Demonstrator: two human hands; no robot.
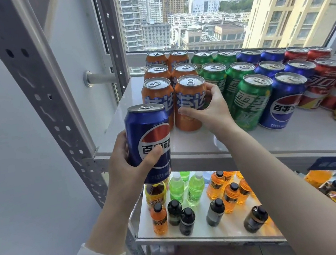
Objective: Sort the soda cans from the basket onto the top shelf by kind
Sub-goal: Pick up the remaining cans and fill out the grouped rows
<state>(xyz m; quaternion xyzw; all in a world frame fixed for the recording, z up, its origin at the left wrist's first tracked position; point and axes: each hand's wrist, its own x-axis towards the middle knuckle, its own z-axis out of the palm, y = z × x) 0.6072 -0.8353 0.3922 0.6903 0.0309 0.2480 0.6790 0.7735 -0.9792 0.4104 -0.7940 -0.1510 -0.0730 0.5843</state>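
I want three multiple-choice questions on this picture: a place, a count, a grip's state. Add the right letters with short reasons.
1. Where is the blue can in the left-hand grip?
A) on the floor
B) in the air before the top shelf's front edge
C) inside a box

2. How many orange cans stand on that shelf?
A) four
B) six
C) eight

3. What does the right-hand grip do?
A) hangs open
B) lies flat on the shelf
C) holds the front orange can

Key: 1 B, held up before the edge; 2 B, two columns of three; 3 C, fingers curl round it.
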